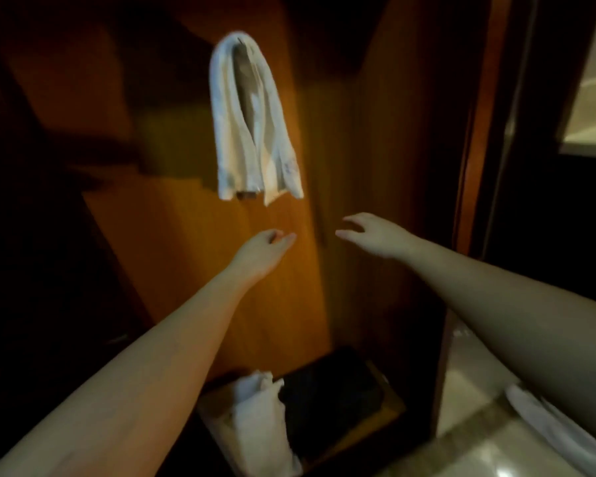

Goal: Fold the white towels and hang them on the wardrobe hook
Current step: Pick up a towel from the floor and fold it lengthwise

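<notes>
- A folded white towel (255, 125) hangs draped over the wardrobe hook (241, 46), above and between both hands; the hook itself is mostly covered by the cloth, so how deep the fold sits on it cannot be told.
- The left hand (262, 251) is just below the towel's lower edge, fingers loosely extended and holding nothing. The right hand (372, 235) is to its right, fingers spread and slightly curved, also empty. Neither touches the towel.
- Risk: the two hanging halves look uneven, the right one reaching lower. If the weight is lopsided, the towel may slide off toward the heavier side.
- Risk: a brush from either hand against the lower edge could tug the fold off the hook.
- A second white towel (258, 414) lies crumpled far below the left hand, against a dark box (331, 394) on the wardrobe floor, not yet folded. More white cloth (547, 428) shows below the right forearm.
- Risk: hanging another towel over the same hook could crowd or push off the first.
- The picture is dim and blurred, so the hook is hard to judge.
</notes>
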### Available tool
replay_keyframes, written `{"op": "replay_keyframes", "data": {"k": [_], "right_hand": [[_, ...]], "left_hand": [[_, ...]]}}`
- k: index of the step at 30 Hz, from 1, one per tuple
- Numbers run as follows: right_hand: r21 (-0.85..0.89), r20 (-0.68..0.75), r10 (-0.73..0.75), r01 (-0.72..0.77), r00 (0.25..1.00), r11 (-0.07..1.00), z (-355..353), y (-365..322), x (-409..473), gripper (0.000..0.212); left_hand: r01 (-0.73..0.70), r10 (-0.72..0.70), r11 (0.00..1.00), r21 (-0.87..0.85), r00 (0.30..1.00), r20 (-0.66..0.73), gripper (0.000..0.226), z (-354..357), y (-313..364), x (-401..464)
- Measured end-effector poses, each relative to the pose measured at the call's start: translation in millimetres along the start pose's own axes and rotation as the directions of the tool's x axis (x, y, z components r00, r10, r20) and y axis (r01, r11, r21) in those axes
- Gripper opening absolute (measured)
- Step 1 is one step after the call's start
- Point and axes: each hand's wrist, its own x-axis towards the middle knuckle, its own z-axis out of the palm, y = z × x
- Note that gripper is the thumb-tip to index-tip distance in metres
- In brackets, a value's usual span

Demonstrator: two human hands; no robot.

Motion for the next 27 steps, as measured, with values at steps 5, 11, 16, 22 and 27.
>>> {"op": "replay_keyframes", "data": {"k": [5,11,16,22,27], "right_hand": [[-0.102,0.052,0.064,-0.059,0.997,0.993,41,72,-94,0.071],[-0.234,0.14,0.207,-0.17,0.968,0.957,82,151,-182,0.084],[-0.198,0.122,0.374,-0.347,0.919,0.917,108,232,-255,0.084],[-0.119,0.142,0.559,-0.547,0.817,0.829,101,333,-312,0.079],[-0.051,0.194,0.685,-0.69,0.703,0.722,82,432,-338,0.079]], "left_hand": [[-0.078,0.067,0.996,0.038,0.972,0.226,0.061,81,-19,-50],[-0.234,0.174,0.967,0.098,0.892,0.417,0.06,173,-23,-84],[-0.308,0.181,0.945,0.107,0.77,0.612,0.063,270,0,-98],[-0.333,0.192,0.94,0.07,0.689,0.699,0.059,394,56,-92],[-0.307,0.161,0.95,0.051,0.624,0.765,0.055,496,114,-73]]}}
